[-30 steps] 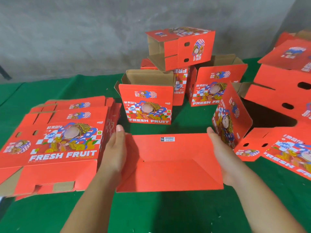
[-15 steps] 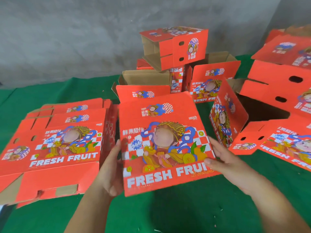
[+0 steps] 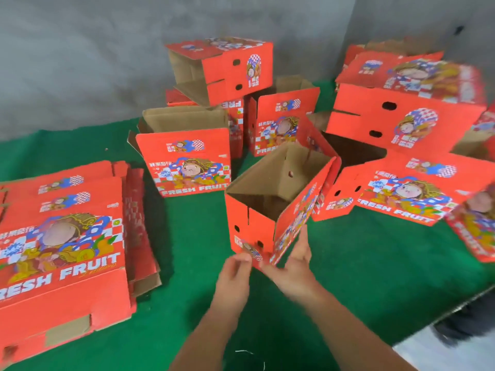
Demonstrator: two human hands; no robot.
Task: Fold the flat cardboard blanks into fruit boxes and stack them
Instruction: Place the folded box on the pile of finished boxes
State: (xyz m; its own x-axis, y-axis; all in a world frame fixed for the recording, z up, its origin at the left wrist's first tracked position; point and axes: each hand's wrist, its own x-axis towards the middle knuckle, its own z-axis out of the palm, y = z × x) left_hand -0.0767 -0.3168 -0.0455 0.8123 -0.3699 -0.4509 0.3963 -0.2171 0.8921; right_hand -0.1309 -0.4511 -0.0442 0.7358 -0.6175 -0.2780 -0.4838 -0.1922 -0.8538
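Both forearms reach forward over the green worktop (image 3: 348,277). The left hand (image 3: 235,274) pinches the near bottom corner of an opened red fruit box (image 3: 267,210), while the right hand (image 3: 294,269), fingers spread, presses its printed side. Flat blanks (image 3: 61,236) lie left; folded boxes (image 3: 184,162) stand behind.

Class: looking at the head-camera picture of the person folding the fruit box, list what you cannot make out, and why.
- Opened box, head view: its underside, hidden by its own walls.
- Left hand: grip unclear from motion blur.
- Flat blanks: count hidden, stacked and cut by the left edge.
- Right-hand boxes: blurred print.
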